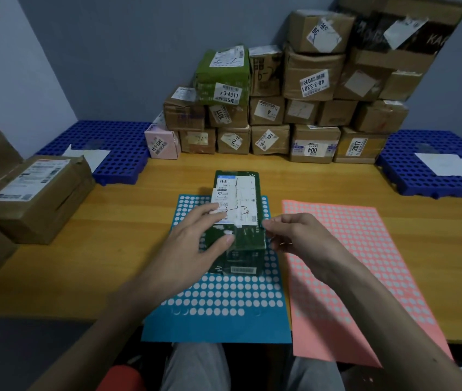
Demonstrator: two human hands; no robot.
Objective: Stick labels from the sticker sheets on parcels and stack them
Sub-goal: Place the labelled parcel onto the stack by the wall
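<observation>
Wooden table [128,249] fills the view. Stack of labelled cardboard boxes [294,108] sits at 12 to 1 o'clock against the wall, and a loose brown box [41,193] at 9 o'clock. Pink sticker sheet [365,263] lies flat at 3 to 4 o'clock, blue sticker sheet [224,300] at 6 o'clock, edges nearly touching. Green parcel [248,239] sits dead centre on the upper part of the blue sheet, white shipping label facing up. Left hand [196,232] lies flat on the parcel top, fingers relaxed and spread, steadying it, no grasp. Right hand [292,235] is at the parcel's 3 o'clock edge with fingers curled; can't tell if it pinches a dot sticker or just touches the edge. Step looks like sticking the label on. Next probably: press the dot down, then carry the parcel to the stack at 12 o'clock.
</observation>
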